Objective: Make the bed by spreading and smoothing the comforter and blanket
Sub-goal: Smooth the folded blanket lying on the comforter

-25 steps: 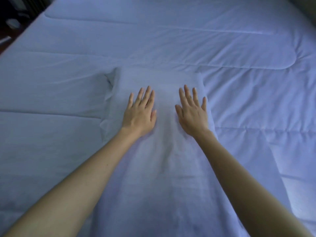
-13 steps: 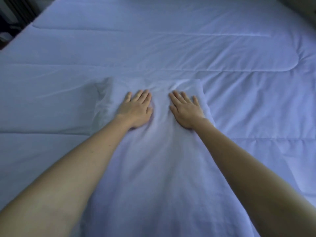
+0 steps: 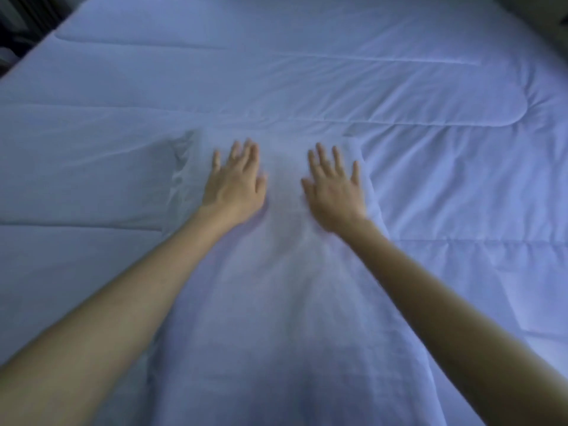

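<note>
A white quilted comforter (image 3: 307, 72) covers the whole bed. On top of it lies a folded white blanket (image 3: 276, 302), a long strip running from the near edge to the bed's middle. My left hand (image 3: 235, 187) rests flat on the blanket's far end, palm down, fingers spread. My right hand (image 3: 335, 187) lies flat beside it, a hand's width to the right, fingers apart, close to the blanket's right edge. Neither hand holds anything. The blanket's far left corner (image 3: 181, 167) is rumpled into small folds.
The bed's left edge (image 3: 40, 47) meets a dark floor area at the upper left. A dark shape sits at the top right corner (image 3: 538, 10). Stitched seams cross the comforter.
My hands, drawn close together with fingers bunching the blanket half a second ago, have flattened and spread apart, and the fabric between them lies smoother. The view is slightly blurred from motion.
</note>
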A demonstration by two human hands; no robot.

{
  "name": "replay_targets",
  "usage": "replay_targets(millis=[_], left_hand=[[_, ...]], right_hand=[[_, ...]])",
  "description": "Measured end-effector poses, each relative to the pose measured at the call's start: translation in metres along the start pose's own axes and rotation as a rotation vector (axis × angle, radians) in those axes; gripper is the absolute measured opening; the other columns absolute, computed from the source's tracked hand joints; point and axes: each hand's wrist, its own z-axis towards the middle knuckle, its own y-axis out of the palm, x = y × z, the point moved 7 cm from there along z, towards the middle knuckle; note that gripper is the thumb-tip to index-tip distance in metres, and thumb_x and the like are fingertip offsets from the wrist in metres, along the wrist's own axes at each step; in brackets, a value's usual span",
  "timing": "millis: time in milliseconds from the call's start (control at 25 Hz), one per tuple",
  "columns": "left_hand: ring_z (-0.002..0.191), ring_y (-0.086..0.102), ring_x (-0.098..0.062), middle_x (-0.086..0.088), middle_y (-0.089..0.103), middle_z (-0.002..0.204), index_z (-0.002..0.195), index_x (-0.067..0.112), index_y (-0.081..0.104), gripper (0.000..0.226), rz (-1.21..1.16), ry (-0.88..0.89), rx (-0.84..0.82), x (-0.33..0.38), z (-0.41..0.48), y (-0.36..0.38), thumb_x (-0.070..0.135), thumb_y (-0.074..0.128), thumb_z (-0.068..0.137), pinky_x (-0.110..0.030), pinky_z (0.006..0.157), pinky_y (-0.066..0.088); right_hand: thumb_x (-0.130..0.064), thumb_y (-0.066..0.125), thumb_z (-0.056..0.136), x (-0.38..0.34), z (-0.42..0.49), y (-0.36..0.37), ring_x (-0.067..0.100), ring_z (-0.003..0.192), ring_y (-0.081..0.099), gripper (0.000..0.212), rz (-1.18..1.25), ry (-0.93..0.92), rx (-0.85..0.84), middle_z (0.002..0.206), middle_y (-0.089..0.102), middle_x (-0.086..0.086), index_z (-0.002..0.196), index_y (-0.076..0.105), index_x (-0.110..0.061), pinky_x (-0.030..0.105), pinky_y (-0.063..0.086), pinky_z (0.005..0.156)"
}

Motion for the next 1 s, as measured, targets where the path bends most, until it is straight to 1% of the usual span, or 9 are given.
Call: replay_targets(millis=[80, 240, 320, 440, 600, 720, 800, 920, 1000], left_hand=[[0.149, 0.008, -0.02, -0.005, 0.011, 0.161, 0.151, 0.009, 0.015, 0.066, 0.074, 0.101, -0.129, 0.018, -0.043, 0.02, 0.041, 0.017, 0.092, -0.05, 0.118, 0.003], [0.149, 0.006, -0.023, -0.006, 0.01, 0.161, 0.15, 0.006, 0.015, 0.06, 0.0, -0.089, -0.065, 0.012, -0.051, -0.007, 0.035, 0.026, 0.098, -0.051, 0.118, 0.0], [0.146, 0.022, -0.028, -0.009, 0.024, 0.157, 0.147, 0.003, 0.027, 0.06, -0.052, -0.03, 0.07, 0.028, -0.093, -0.02, 0.035, 0.029, 0.095, -0.053, 0.116, 0.011], [0.136, 0.041, -0.029, -0.011, 0.042, 0.148, 0.139, 0.003, 0.044, 0.065, 0.04, 0.124, -0.087, 0.045, -0.176, 0.011, 0.04, 0.028, 0.088, -0.056, 0.11, 0.027], [0.137, 0.04, -0.033, -0.014, 0.041, 0.149, 0.139, 0.001, 0.042, 0.063, 0.003, -0.083, 0.114, 0.039, -0.201, -0.025, 0.035, 0.032, 0.088, -0.054, 0.112, 0.024], [0.138, 0.039, -0.03, -0.007, 0.036, 0.152, 0.141, 0.007, 0.041, 0.064, 0.047, 0.076, 0.021, 0.057, -0.276, -0.004, 0.042, 0.033, 0.089, -0.051, 0.112, 0.017], [0.139, 0.037, -0.029, -0.006, 0.034, 0.153, 0.142, 0.008, 0.04, 0.068, 0.094, -0.011, -0.054, 0.035, -0.312, 0.008, 0.048, 0.033, 0.087, -0.054, 0.112, 0.021], [0.14, 0.03, -0.039, -0.015, 0.034, 0.152, 0.142, 0.003, 0.039, 0.068, -0.006, -0.44, 0.015, 0.003, -0.319, -0.011, 0.044, 0.033, 0.087, -0.062, 0.11, 0.019], [0.138, 0.034, -0.04, -0.013, 0.034, 0.153, 0.143, 0.009, 0.036, 0.065, -0.004, -0.273, 0.074, 0.031, -0.323, -0.02, 0.042, 0.038, 0.087, -0.058, 0.109, 0.018]], right_hand=[[-0.044, 0.023, 0.101, -0.016, -0.054, 0.02, 0.018, 0.149, 0.004, 0.057, 0.003, -0.13, -0.104, 0.161, 0.007, -0.008, 0.152, 0.01, -0.024, 0.048, 0.0, 0.117], [-0.042, 0.019, 0.1, 0.039, -0.063, -0.002, 0.024, 0.149, 0.001, 0.058, 0.052, 0.302, -0.127, 0.162, 0.008, -0.001, 0.152, 0.013, -0.015, 0.053, 0.002, 0.117], [-0.045, 0.015, 0.096, 0.012, -0.1, -0.017, 0.024, 0.149, 0.007, 0.064, 0.07, 0.134, 0.001, 0.161, 0.012, 0.0, 0.151, 0.017, -0.015, 0.053, 0.008, 0.116], [-0.052, 0.01, 0.093, -0.02, -0.191, 0.009, 0.021, 0.149, 0.009, 0.068, 0.027, -0.126, -0.164, 0.159, 0.008, -0.008, 0.152, 0.013, -0.02, 0.049, 0.005, 0.117], [-0.047, 0.018, 0.097, 0.011, -0.193, -0.009, 0.026, 0.148, 0.008, 0.066, 0.047, 0.305, -0.137, 0.161, 0.015, 0.004, 0.151, 0.016, -0.009, 0.053, 0.007, 0.116], [-0.045, 0.03, 0.094, -0.052, -0.264, -0.01, 0.027, 0.142, 0.032, 0.062, 0.052, -0.172, -0.049, 0.155, 0.029, 0.0, 0.147, 0.033, -0.014, 0.056, 0.026, 0.111], [-0.048, 0.028, 0.095, -0.051, -0.313, 0.007, 0.023, 0.143, 0.031, 0.06, -0.014, -0.312, -0.128, 0.156, 0.019, -0.007, 0.149, 0.03, -0.021, 0.055, 0.021, 0.114], [-0.05, 0.019, 0.093, -0.003, -0.297, -0.005, 0.027, 0.146, 0.021, 0.068, 0.088, 0.21, -0.113, 0.158, 0.023, 0.002, 0.149, 0.026, -0.014, 0.059, 0.011, 0.113], [-0.048, 0.026, 0.091, -0.018, -0.3, -0.022, 0.029, 0.143, 0.028, 0.067, 0.077, 0.113, -0.09, 0.155, 0.033, 0.005, 0.147, 0.031, -0.013, 0.061, 0.022, 0.109]])
